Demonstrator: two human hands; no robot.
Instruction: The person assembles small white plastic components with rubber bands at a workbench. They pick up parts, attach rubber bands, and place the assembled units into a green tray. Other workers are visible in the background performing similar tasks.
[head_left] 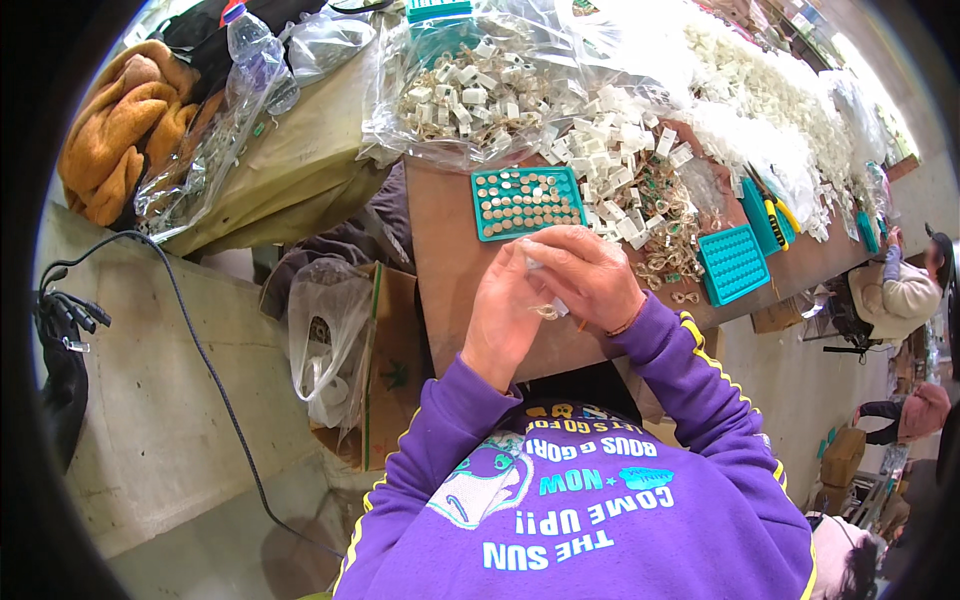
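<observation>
purple printed sweatshirt (590,480), yellow-striped sleeves (683,365)

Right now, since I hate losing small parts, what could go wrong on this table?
The teal tray of round discs sits just beyond the left hand and right hand; a knock might jolt discs loose. The pile of white pieces crowds that tray's right side and could slide onto it. Loose coils lie near the table's front edge, by the right sleeve, which might sweep them off.

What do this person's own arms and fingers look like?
Both arms wear long purple sleeves, left sleeve and right sleeve, with yellow stripes along the outer side. The left fingers and right fingers are bare, without gloves.
</observation>
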